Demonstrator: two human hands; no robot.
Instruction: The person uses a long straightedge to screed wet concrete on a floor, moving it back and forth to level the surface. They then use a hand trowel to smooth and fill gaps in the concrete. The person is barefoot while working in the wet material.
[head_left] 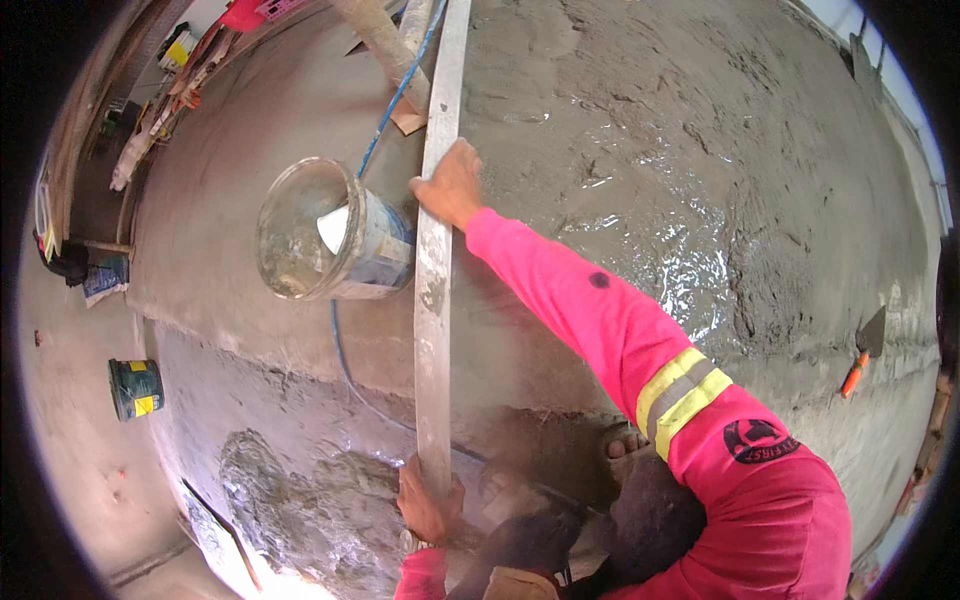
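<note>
A long, pale, mortar-smeared straightedge (433, 270) runs from the top of the view down to my lap. My right hand (453, 185) is stretched far forward and closed around its upper part. Near its lower end, my left hand (428, 502) grips it, fingers wrapped on both sides. Wet grey mortar (640, 200) spreads over the surface to the right, shiny and rough in places. A mortar-stained bucket (375, 245) lies tilted beside the straightedge on the left, its mouth facing left and a white piece inside. Part of the straightedge's lower end is hidden by my left hand.
A trowel (862, 355) with an orange handle lies at the right. A blue hose (400, 90) passes behind the bucket. A dark green bucket (135, 388) stands lower left. More wet mortar (310, 510) lies below the step edge, near my feet.
</note>
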